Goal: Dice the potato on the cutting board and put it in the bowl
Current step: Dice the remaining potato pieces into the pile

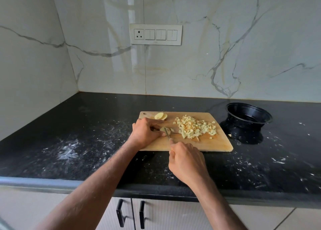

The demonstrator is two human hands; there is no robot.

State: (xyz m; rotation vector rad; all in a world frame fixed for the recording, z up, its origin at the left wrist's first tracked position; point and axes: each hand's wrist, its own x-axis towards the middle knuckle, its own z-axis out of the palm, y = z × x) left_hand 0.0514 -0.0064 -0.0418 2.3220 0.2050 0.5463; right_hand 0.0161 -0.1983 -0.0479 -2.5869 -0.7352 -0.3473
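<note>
Meanwhile the left hand [147, 132] pins a potato piece [165, 129] on the cutting board [208, 142], steadying it for the knife [167, 134] gripped by the right hand [185, 162]; dice [196, 129] wait left of the bowl [248, 116].

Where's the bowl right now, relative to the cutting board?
In the head view the black bowl sits on the dark counter, just off the right end of the cutting board, near the marble back wall.
</note>
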